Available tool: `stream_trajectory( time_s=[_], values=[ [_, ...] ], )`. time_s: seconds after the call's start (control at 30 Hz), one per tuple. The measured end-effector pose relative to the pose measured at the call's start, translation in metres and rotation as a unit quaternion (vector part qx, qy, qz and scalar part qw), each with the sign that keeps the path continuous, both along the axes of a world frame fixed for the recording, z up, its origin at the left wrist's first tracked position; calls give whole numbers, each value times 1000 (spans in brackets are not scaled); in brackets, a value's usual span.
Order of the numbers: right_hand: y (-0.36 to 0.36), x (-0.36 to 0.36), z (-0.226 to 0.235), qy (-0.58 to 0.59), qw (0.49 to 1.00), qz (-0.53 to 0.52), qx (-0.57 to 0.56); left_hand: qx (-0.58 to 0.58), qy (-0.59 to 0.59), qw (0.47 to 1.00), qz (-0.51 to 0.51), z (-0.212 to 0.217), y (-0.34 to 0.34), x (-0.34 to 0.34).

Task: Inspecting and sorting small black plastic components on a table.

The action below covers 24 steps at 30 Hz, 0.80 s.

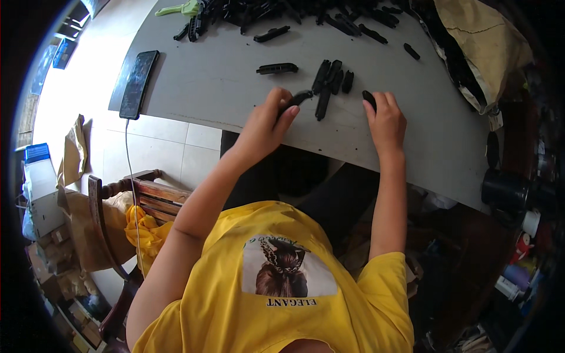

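Note:
My left hand (268, 120) grips a slim black plastic piece (297, 99) just above the near edge of the grey table (218, 82). Over to the right, my right hand (385, 120) is closed on another small black piece (369, 98), only its tip showing past the fingers. Between and just beyond the hands lies a small cluster of similar black pieces (332, 79). One more black piece (276, 69) lies alone to the left of that cluster.
A large heap of black pieces (306, 13) and a green tool (179, 9) fill the table's far side. A phone (139, 82) with a cable lies at the left edge. A brown sack (479, 41) sits at right; a wooden chair (147, 197) stands below left.

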State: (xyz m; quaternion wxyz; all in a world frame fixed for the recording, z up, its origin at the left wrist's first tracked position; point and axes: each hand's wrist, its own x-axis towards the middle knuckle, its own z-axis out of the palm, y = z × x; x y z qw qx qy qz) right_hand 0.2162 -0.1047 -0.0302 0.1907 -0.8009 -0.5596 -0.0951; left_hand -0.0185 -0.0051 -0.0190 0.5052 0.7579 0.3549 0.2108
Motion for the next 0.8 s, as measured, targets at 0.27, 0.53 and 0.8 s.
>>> stream_trajectory(
  time_s=[0.27, 0.53, 0.8],
  values=[
    [-28, -90, 26, 690, 676, 113, 232, -1, -76, 994, -81, 18, -36, 10],
    [-40, -106, 12, 652, 682, 104, 316, -11, -105, 987, -124, 27, -47, 14],
    [-41, -114, 15, 776, 531, 156, 303, -24, -90, 983, -160, 36, -48, 10]
  ],
)
